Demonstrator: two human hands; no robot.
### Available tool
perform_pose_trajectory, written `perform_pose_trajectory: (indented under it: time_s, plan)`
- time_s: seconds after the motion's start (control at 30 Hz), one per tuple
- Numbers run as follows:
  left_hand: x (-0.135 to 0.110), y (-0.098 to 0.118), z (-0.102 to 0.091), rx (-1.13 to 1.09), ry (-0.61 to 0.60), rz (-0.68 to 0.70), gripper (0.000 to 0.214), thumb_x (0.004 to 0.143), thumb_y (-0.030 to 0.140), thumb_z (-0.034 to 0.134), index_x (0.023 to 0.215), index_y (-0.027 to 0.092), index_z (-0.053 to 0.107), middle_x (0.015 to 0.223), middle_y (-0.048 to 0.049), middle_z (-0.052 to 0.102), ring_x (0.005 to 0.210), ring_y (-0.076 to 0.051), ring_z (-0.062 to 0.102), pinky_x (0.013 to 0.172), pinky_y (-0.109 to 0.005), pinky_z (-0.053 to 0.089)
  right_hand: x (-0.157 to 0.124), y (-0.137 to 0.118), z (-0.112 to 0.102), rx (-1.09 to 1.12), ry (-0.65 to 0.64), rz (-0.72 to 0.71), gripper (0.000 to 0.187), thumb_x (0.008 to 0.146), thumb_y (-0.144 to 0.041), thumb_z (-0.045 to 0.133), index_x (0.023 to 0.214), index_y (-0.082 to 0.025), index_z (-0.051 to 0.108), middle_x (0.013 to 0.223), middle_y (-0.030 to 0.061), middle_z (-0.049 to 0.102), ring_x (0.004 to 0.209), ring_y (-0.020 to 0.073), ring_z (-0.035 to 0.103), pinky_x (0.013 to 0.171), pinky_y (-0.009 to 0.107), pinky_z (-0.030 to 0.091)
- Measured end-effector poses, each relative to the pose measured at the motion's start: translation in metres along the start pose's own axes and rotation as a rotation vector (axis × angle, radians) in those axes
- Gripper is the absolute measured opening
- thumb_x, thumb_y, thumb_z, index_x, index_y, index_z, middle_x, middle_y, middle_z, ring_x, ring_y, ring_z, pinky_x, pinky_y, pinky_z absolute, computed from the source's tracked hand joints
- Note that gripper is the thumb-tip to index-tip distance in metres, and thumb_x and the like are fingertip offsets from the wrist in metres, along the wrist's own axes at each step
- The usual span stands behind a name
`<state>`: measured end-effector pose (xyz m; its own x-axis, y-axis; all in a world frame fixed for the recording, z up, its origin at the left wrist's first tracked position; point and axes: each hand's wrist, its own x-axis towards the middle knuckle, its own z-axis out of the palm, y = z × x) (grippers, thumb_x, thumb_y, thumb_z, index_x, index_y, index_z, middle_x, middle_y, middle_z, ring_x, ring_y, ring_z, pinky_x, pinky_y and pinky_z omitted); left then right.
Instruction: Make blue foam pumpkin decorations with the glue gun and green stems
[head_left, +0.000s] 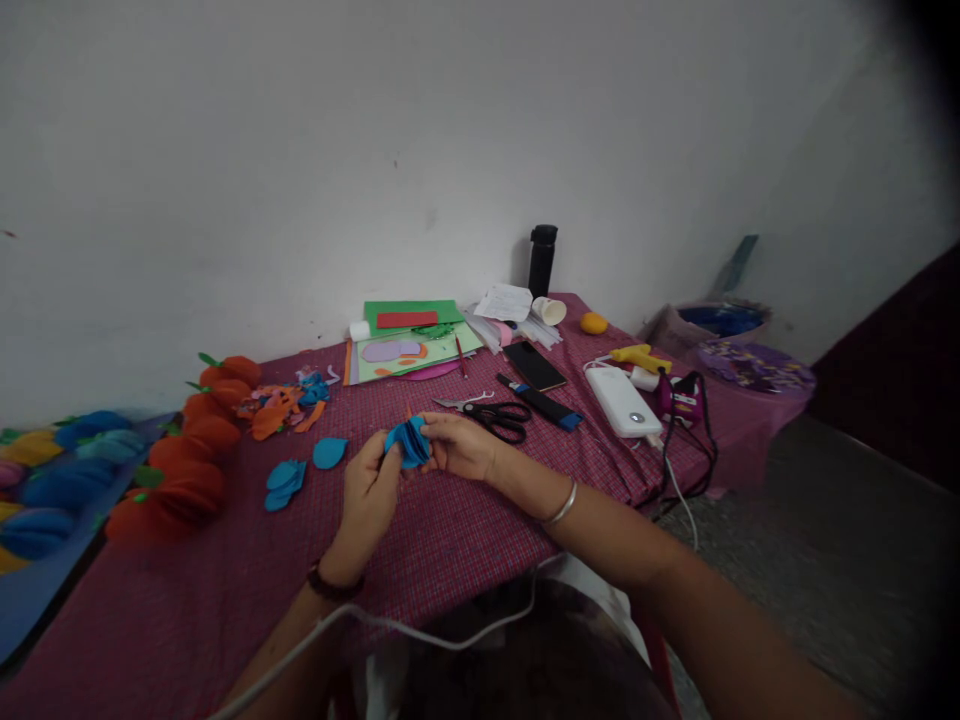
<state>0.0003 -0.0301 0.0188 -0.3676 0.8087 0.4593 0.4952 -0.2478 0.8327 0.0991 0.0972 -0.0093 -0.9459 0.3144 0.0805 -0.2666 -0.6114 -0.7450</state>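
Note:
Between my two hands, above the table, is a small stack of layered blue craft-sheet pieces (409, 442), fanned like pages. My left hand (371, 490) pinches its left side, with the thumb on the front. On the other side my right hand (459, 447) grips the edge with its fingertips. A single blue teardrop cutout (329, 453) lies on the cloth left of my hands. Farther left sit several overlapping blue cutouts (284, 484). Black-handled scissors (499, 415) rest just beyond my right hand, blades pointing left.
Orange layered pumpkins (184, 480) line the left, beside colourful pieces on a blue sheet (45, 590). Orange and blue scraps (281, 408) lie behind. Coloured sheets (412, 318), a phone (534, 366), a white power bank (622, 400) and a black bottle (541, 262) stand farther back or right. A white cable (442, 640) crosses my lap.

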Motion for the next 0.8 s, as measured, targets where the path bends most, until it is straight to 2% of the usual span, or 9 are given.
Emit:
perform_pose_trajectory:
  time_s: [0.07, 0.2, 0.3, 0.4, 0.5, 0.57, 0.63, 0.8]
  plan:
    - [0.001, 0.000, 0.001, 0.054, 0.015, 0.018, 0.025, 0.091, 0.028, 0.046, 0.068, 0.019, 0.050, 0.062, 0.0035, 0.050, 0.058, -0.012, 0.046, 0.056, -0.024, 0.036, 0.000, 0.000, 0.000, -0.004, -0.003, 0.005, 0.018, 0.075, -0.021, 0.067, 0.087, -0.015, 0.057, 0.069, -0.0009, 0.063, 0.058, 0.0122, 0.061, 0.055, 0.024, 0.053]
    - [-0.001, -0.006, 0.005, 0.120, 0.088, 0.103, 0.021, 0.082, 0.021, 0.057, 0.063, 0.020, 0.046, 0.060, 0.0052, 0.046, 0.057, -0.010, 0.044, 0.055, -0.022, 0.036, -0.001, -0.002, 0.003, -0.009, 0.016, 0.022, 0.008, 0.075, -0.012, 0.060, 0.081, -0.016, 0.055, 0.063, -0.0029, 0.059, 0.053, 0.0103, 0.055, 0.052, 0.022, 0.049]
    - [-0.004, -0.012, 0.011, 0.018, 0.183, 0.102, 0.015, 0.075, 0.019, 0.065, 0.081, 0.021, 0.051, 0.069, 0.0050, 0.053, 0.061, -0.011, 0.052, 0.059, -0.022, 0.042, -0.003, -0.003, 0.007, 0.012, 0.039, 0.029, 0.006, 0.078, -0.014, 0.059, 0.076, -0.016, 0.054, 0.063, -0.0018, 0.059, 0.056, 0.0107, 0.055, 0.055, 0.021, 0.048]
    - [-0.007, -0.014, 0.013, -0.034, 0.235, 0.118, 0.029, 0.074, 0.018, 0.067, 0.099, 0.022, 0.053, 0.079, 0.0026, 0.058, 0.066, -0.013, 0.057, 0.060, -0.024, 0.046, -0.004, -0.003, 0.008, 0.036, 0.030, 0.034, 0.012, 0.079, -0.020, 0.063, 0.074, -0.015, 0.054, 0.063, -0.0021, 0.058, 0.057, 0.0105, 0.054, 0.058, 0.022, 0.047]
    - [-0.008, -0.009, 0.008, 0.037, 0.135, 0.226, 0.011, 0.081, 0.018, 0.060, 0.091, 0.022, 0.060, 0.079, 0.0001, 0.059, 0.070, -0.014, 0.057, 0.064, -0.026, 0.046, -0.004, -0.003, 0.006, 0.040, -0.002, 0.041, 0.015, 0.079, -0.023, 0.064, 0.074, -0.015, 0.053, 0.062, -0.0026, 0.057, 0.055, 0.0100, 0.053, 0.056, 0.021, 0.045]
    - [-0.007, -0.003, 0.002, 0.086, 0.031, 0.274, 0.011, 0.085, 0.018, 0.054, 0.081, 0.022, 0.064, 0.078, -0.0012, 0.059, 0.070, -0.015, 0.056, 0.064, -0.027, 0.044, -0.003, -0.002, 0.004, 0.020, -0.013, 0.047, 0.016, 0.080, -0.025, 0.063, 0.074, -0.016, 0.052, 0.062, -0.0026, 0.057, 0.055, 0.0105, 0.053, 0.055, 0.022, 0.045]
    - [-0.007, 0.002, -0.002, 0.105, -0.035, 0.279, 0.014, 0.086, 0.019, 0.053, 0.080, 0.022, 0.066, 0.079, -0.0023, 0.060, 0.073, -0.016, 0.056, 0.066, -0.029, 0.044, -0.002, -0.002, 0.003, -0.009, -0.006, 0.041, 0.016, 0.081, -0.026, 0.063, 0.074, -0.016, 0.052, 0.062, -0.0024, 0.058, 0.055, 0.0110, 0.054, 0.055, 0.023, 0.045]
    - [-0.006, 0.002, -0.003, 0.076, -0.073, 0.238, 0.008, 0.080, 0.022, 0.061, 0.088, 0.021, 0.062, 0.083, -0.0013, 0.056, 0.076, -0.016, 0.056, 0.067, -0.028, 0.045, -0.001, -0.003, 0.004, -0.033, 0.078, -0.005, 0.010, 0.077, -0.017, 0.062, 0.071, -0.015, 0.054, 0.061, -0.0034, 0.057, 0.054, 0.0095, 0.051, 0.054, 0.021, 0.042]
